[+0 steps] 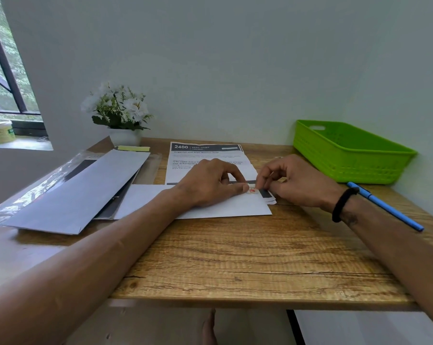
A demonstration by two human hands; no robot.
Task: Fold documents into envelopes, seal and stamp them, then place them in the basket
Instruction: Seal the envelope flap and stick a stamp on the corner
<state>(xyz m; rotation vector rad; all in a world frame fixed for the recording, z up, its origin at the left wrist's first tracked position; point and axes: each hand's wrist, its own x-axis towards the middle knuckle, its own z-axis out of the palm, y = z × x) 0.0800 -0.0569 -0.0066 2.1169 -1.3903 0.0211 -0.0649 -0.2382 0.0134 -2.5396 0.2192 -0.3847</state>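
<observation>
A white envelope (225, 207) lies flat on the wooden desk (235, 257) in front of me. My left hand (208, 185) rests on it, thumb pressing a small red and white stamp (252, 191) at the envelope's upper right corner. My right hand (297, 183) pinches the stamp's right edge with its fingertips. Behind the hands lies a stack of printed documents (198, 155) headed "2400". The green plastic basket (347, 153) stands at the back right with nothing showing inside it.
A pile of blank envelopes (78, 192) in a clear plastic wrapper lies at the left. A blue pen (389, 207) lies at the right, near my wrist. A white flower pot (124, 136) and yellow sticky notes (133, 148) sit at the back left.
</observation>
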